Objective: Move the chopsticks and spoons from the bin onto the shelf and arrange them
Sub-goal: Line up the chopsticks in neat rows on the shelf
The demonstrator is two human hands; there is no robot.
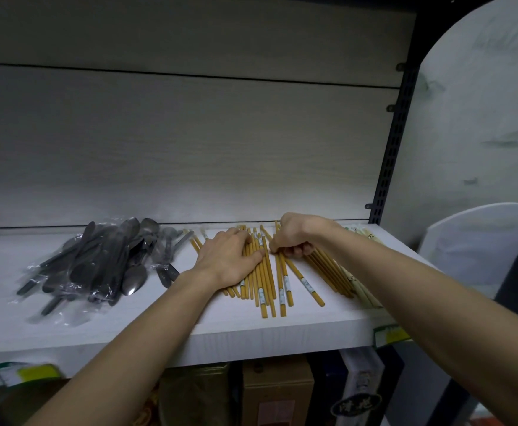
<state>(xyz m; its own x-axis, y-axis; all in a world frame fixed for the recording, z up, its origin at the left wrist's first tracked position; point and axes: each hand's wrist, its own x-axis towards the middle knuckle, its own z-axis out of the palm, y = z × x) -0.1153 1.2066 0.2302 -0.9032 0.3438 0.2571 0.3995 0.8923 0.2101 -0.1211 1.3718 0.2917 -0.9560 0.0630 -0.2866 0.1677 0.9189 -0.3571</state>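
Note:
Several yellow chopsticks (267,282) with small paper bands lie side by side on the white shelf (221,330), tips pointing to the back. My left hand (227,258) lies flat on the left part of the bunch, fingers spread. My right hand (291,238) is curled with its fingertips pinching chopsticks near the middle of the bunch. A pile of grey metal spoons (107,259) in clear plastic wrappers sits at the left of the shelf. Pale chopsticks (363,290) lie at the right end. The bin is out of view.
The shelf has a pale wood-grain back panel (190,142) and a black slotted upright (390,149) at the right. Boxes (277,395) stand on the level below. Price tags (390,333) hang on the front edge. A white rounded board (482,235) stands to the right.

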